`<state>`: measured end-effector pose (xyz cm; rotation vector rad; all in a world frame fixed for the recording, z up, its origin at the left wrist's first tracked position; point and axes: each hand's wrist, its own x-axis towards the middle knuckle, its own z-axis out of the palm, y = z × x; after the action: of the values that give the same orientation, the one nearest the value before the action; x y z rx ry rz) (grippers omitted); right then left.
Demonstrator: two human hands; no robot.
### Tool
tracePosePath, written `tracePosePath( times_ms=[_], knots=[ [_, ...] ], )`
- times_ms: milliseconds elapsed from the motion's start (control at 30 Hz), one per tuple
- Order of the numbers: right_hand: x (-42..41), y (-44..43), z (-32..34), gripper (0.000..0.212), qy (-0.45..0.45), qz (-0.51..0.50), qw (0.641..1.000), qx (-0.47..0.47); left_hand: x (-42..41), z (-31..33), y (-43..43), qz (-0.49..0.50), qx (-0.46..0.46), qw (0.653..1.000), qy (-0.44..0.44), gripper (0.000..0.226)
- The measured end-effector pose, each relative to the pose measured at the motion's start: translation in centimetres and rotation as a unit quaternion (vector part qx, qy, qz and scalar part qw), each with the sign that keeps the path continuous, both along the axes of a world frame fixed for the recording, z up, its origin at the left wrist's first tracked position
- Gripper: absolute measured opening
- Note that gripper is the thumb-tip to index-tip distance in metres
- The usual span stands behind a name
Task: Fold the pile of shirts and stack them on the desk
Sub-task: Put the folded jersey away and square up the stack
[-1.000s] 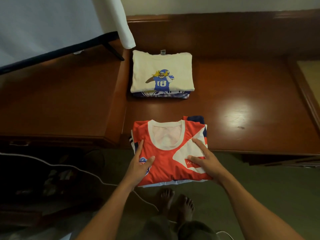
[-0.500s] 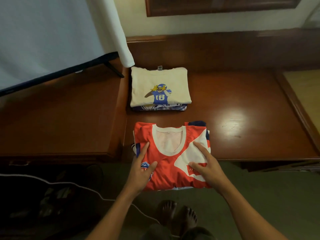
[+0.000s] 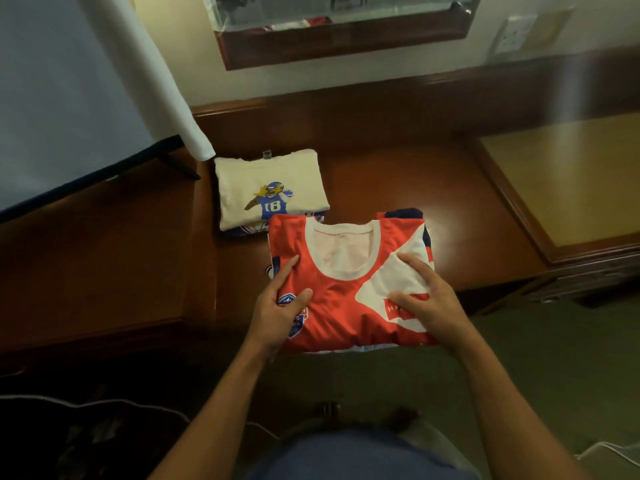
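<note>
A folded red and white jersey tops a small pile of folded shirts, with a navy one peeking out beneath. My left hand grips the pile's left edge, thumb and forefinger on top. At the right side my right hand holds it with bent fingers and thumb on the white patch. The pile's near edge hangs past the front of the wooden desk. Its far edge overlaps the near corner of a folded cream shirt with a blue number 18 print. That cream shirt lies on another folded shirt at the desk's back left.
A white screen with a rolled edge leans over a lower wooden cabinet on the left. A framed mirror hangs above the desk. A tan inset panel lies at the right. A white cable runs along the floor.
Both hands have carried the red-topped pile forward, so it now reaches the cream stack. My view has tipped up and shows the mirror and wall.
</note>
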<state>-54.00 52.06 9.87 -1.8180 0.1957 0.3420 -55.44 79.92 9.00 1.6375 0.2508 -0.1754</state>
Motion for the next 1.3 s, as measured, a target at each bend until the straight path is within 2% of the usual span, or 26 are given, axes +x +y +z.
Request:
tracePosePath(
  times_ms=[133,300,700,833,1067,1300],
  knots=[
    [0.0,-3.8,1.1,0.049,-0.033,-0.023,0.999,0.035,0.9,1.4,-3.9,-0.031,0.018,0.999,-0.027,0.060],
    [-0.3,-11.6,1.7,0.054,-0.065,-0.047,0.997,0.025,1.8,2.1,-11.3,-0.055,0.020,0.996,-0.062,0.060],
    [-3.7,-34.4,3.5,0.052,-0.058,-0.145,0.987,0.021,4.6,1.7,-34.9,-0.158,0.013,0.984,-0.076,0.059],
    [-4.2,-40.6,3.3,0.058,-0.057,-0.194,0.979,0.001,6.7,1.9,-41.6,-0.204,0.017,0.975,-0.083,0.058],
    [-3.5,-51.1,2.3,0.056,-0.067,-0.275,0.959,-0.008,12.0,1.8,-54.5,-0.284,0.010,0.955,-0.087,0.056],
    [-1.5,-62.0,2.2,0.056,-0.072,-0.345,0.933,-0.069,17.9,0.6,-68.2,-0.376,-0.010,0.923,-0.077,0.055]
  ],
)
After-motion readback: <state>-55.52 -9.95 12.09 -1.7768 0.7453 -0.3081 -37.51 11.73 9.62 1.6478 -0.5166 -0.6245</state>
